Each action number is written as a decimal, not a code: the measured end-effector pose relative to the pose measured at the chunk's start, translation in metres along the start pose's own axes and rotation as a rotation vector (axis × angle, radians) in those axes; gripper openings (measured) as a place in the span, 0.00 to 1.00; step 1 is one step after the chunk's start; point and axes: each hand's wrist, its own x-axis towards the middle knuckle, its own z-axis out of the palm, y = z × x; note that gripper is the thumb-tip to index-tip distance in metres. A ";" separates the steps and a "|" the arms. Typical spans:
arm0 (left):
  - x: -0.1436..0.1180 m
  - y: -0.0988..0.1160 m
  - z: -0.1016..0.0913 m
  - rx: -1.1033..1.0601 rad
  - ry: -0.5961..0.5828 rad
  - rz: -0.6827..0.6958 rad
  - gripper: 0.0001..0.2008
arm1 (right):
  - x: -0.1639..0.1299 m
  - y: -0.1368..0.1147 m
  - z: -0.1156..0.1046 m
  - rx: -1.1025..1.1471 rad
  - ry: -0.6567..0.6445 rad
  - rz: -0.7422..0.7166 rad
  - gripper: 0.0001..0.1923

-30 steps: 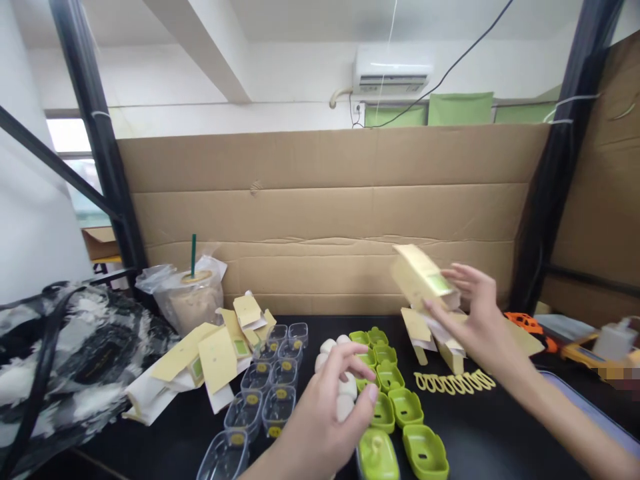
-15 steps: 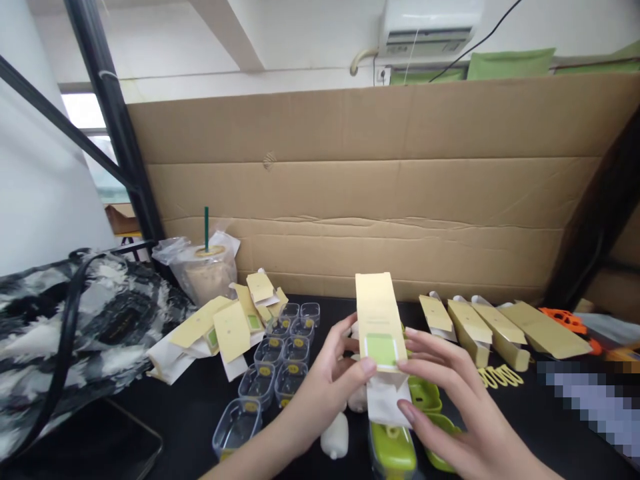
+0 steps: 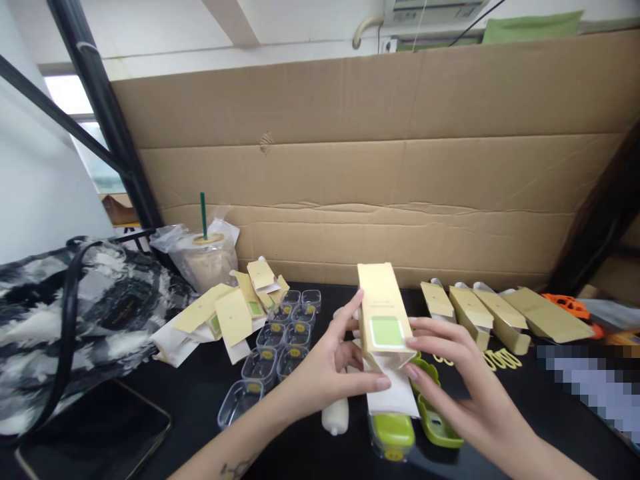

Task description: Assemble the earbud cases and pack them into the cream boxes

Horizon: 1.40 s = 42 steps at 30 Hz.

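Left hand (image 3: 327, 373) and right hand (image 3: 463, 387) gripped a yellow box (image 3: 383, 313) together, clear cups (image 3: 280, 340) at 9 o'clock, flat boxes (image 3: 480, 310) at 3 o'clock

Matt paper carton (image 3: 381, 303) (smooth)

Both hands raised, close together – L hand (image 3: 327, 373) & R hand (image 3: 463, 387), fingers curled, pinching.
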 end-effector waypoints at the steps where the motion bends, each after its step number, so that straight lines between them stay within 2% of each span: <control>1: 0.000 0.000 0.001 -0.017 -0.002 -0.002 0.50 | 0.000 0.000 0.000 0.005 -0.005 0.005 0.19; 4: 0.000 0.000 0.002 -0.031 0.022 -0.010 0.42 | 0.000 -0.004 -0.001 0.006 -0.049 0.009 0.21; 7: 0.002 0.001 0.003 -0.014 0.117 0.009 0.33 | -0.001 -0.006 -0.002 0.035 -0.091 -0.004 0.25; 9: 0.002 0.002 0.003 -0.015 0.160 0.015 0.30 | -0.003 -0.006 -0.002 0.052 -0.102 -0.038 0.27; 14: 0.001 0.006 0.002 -0.005 0.089 0.011 0.35 | -0.005 0.005 0.002 -0.182 -0.117 -0.143 0.18; 18: -0.002 0.009 0.003 0.037 0.060 -0.003 0.32 | -0.005 0.009 0.001 -0.236 -0.093 -0.159 0.12; 24: -0.002 0.008 0.001 0.047 0.068 0.025 0.27 | 0.000 0.003 -0.002 -0.167 -0.118 -0.169 0.12; 28: -0.002 0.004 -0.001 0.018 -0.002 0.029 0.37 | 0.001 0.004 -0.001 -0.089 -0.054 -0.130 0.14; 31: -0.002 0.002 -0.001 0.058 -0.032 0.011 0.43 | -0.001 0.005 -0.001 -0.116 -0.032 -0.110 0.13; 36: -0.004 0.000 0.000 0.090 -0.014 0.009 0.35 | -0.004 0.005 -0.002 -0.169 -0.018 -0.105 0.11; 39: -0.004 0.000 0.001 0.084 -0.022 0.013 0.34 | -0.004 0.005 -0.002 -0.189 -0.019 -0.123 0.12; 42: -0.004 0.002 0.002 0.096 -0.036 0.000 0.33 | -0.003 0.005 -0.001 -0.210 0.033 -0.123 0.12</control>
